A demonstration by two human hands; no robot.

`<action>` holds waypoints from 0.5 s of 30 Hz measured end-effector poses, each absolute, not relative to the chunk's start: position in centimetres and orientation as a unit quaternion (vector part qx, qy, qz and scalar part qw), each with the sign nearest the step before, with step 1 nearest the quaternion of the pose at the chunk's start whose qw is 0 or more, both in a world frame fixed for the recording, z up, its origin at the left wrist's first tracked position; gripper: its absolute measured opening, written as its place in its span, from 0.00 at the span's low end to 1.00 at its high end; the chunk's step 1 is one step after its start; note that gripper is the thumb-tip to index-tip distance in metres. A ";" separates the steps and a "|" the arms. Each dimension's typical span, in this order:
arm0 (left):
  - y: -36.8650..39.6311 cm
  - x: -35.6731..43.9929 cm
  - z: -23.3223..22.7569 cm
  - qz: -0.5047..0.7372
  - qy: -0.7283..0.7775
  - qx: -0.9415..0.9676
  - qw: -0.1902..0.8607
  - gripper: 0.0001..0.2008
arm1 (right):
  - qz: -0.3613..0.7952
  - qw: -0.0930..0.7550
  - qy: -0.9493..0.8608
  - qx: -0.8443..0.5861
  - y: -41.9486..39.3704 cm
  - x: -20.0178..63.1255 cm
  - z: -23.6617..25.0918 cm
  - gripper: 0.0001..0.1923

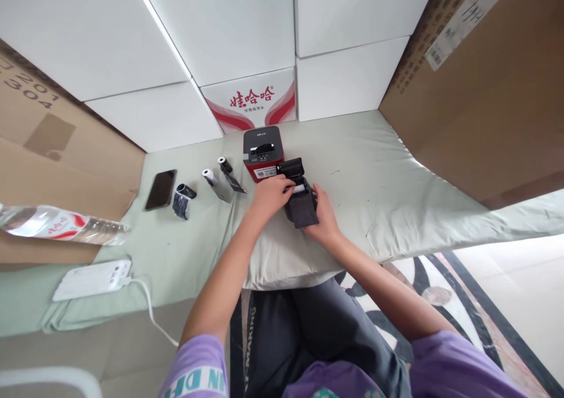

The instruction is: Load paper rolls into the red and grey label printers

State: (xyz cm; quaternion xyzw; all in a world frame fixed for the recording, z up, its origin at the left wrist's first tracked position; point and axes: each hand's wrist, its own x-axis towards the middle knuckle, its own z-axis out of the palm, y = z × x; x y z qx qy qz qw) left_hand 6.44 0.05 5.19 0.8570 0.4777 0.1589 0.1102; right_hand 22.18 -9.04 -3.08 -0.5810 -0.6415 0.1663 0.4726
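While right hand (pixel 324 214) grips black printer (pixel 301 201), left hand (pixel 271 193) fingertips touch, apparently, white roll (pixel 298 190) inside.

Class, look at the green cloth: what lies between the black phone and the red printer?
In the head view, between the phone and the red printer lie three small paper rolls: one, another, a third.

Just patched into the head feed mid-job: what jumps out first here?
Both hands meet at mid-table on a small black printer with its lid open: the left hand reaches into the top, where a white paper roll shows, and the right hand steadies its side. Right behind it stands a red and black printer. To the left lie small paper rolls and a dark phone.
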 end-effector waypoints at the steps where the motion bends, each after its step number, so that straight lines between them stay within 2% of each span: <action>1: 0.5 7.1 6.2 0.099 0.479 0.867 0.092 0.11 | 0.161 0.471 -0.645 -0.579 -9.0 22.2 -3.1 0.53; 4: 1.5 9.2 8.5 -0.033 0.488 0.871 0.039 0.08 | 0.151 0.468 -0.656 -0.573 -9.0 22.2 -3.0 0.52; 8: 1.6 11.0 9.3 -0.102 0.486 0.868 0.009 0.08 | 0.149 0.464 -0.659 -0.573 -9.1 22.2 -2.4 0.50; 11: 1.5 10.7 9.2 -0.093 0.479 0.872 0.025 0.08 | 0.146 0.472 -0.661 -0.564 -9.1 22.2 -2.4 0.50; 15: 1.2 8.4 9.7 0.010 0.468 0.879 0.089 0.08 | 0.154 0.489 -0.651 -0.559 -9.0 22.2 -2.6 0.49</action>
